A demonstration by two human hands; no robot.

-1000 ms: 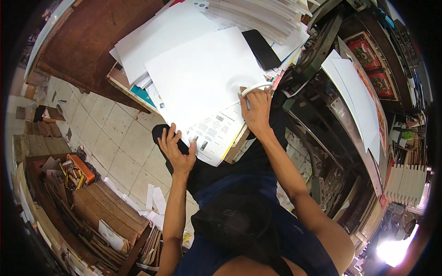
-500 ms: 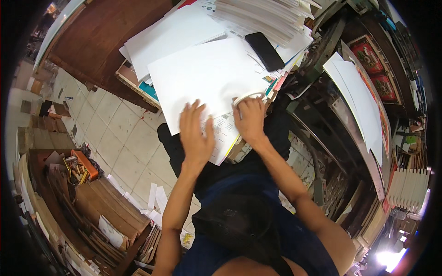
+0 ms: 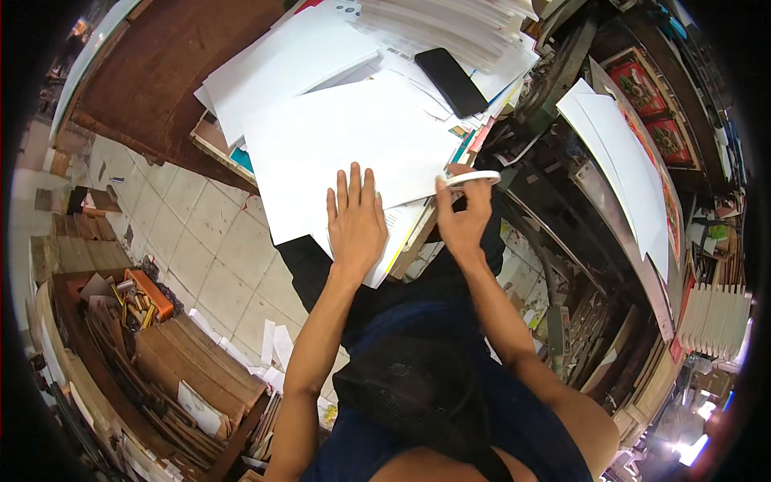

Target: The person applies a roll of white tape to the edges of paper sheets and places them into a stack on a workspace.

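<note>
My left hand lies flat, fingers stretched out, on the near edge of a large white paper sheet. At the sheet's right corner my right hand is closed on a white roll of tape, a thin ring seen nearly edge-on. Whether a strip runs from the roll to the paper cannot be made out. Printed sheets with a yellow edge stick out under the white sheet between my hands.
A black phone rests on papers beyond my right hand. Another stack of white sheets sits at the upper left. Dark machinery with a white sheet pile stands on the right. An orange box is at the lower left.
My left hand has settled flat on the sheet, slightly to the right. My right hand has moved right with the tape roll, which has turned edge-on.
</note>
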